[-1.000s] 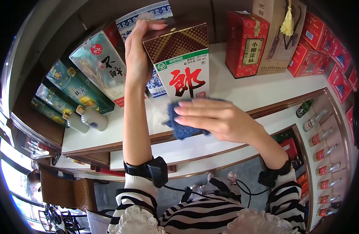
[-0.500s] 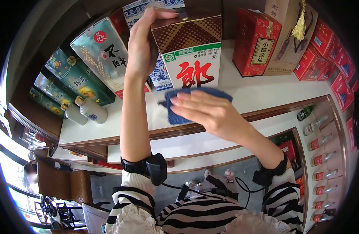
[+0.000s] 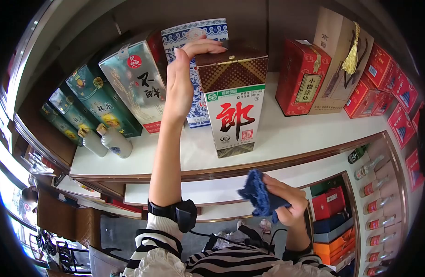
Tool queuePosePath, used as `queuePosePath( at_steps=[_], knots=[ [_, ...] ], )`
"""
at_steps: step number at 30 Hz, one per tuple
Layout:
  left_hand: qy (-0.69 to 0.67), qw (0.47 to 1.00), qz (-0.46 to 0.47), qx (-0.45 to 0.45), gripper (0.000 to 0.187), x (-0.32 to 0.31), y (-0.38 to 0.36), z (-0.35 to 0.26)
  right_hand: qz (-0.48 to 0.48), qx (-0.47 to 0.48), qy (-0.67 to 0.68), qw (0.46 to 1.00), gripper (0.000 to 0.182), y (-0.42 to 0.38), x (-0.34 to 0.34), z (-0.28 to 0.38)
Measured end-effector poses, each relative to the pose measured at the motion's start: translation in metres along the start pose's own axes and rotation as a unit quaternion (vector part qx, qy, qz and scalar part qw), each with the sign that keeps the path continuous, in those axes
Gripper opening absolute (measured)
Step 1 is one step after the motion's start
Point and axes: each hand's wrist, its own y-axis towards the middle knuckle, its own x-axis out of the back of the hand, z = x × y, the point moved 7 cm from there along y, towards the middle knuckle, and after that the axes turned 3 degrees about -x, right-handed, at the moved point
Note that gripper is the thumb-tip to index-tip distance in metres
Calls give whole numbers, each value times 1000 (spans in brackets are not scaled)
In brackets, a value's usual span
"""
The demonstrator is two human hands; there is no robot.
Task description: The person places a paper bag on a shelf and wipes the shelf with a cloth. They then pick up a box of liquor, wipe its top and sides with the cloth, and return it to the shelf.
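A tall liquor box (image 3: 233, 115) with a brown patterned top and a large red character stands upright near the shelf's front edge. My left hand (image 3: 184, 85) reaches along its left side, with outstretched fingers resting over its top. In front of and below the shelf edge, my right hand (image 3: 288, 196) is closed around a bunched dark blue cloth (image 3: 261, 194), away from the box. Behind the liquor box and partly hidden by it and my left hand stands a blue-and-white patterned box (image 3: 198, 106).
Left on the white shelf (image 3: 175, 157) stand a silver box (image 3: 134, 87), green boxes (image 3: 104, 99) and two pale bottles (image 3: 114, 141). To the right are a red box (image 3: 301, 78) and a tan bag (image 3: 335, 60) with a tassel. Small bottles (image 3: 374, 203) line the lower right shelf.
My right hand has drawn the cloth down and away from the liquor box's front, off the shelf. My left hand stays at the box's top. The view has tilted, so the shelf's contents appear lower.
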Motion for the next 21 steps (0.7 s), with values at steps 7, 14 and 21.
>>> queuePosePath(
  at_steps=[7,14,21],
  knots=[
    [122,992,-19,-35,47,-2,-8,-15,-252,-120,-6,960,39,-45,48,-32],
    [33,998,-62,4,72,-7,-33,-10,-318,-111,53,940,38,-46,55,-41],
    [-10,966,-140,218,103,-23,-127,14,-342,-104,64,932,35,-48,57,-53]
  ],
)
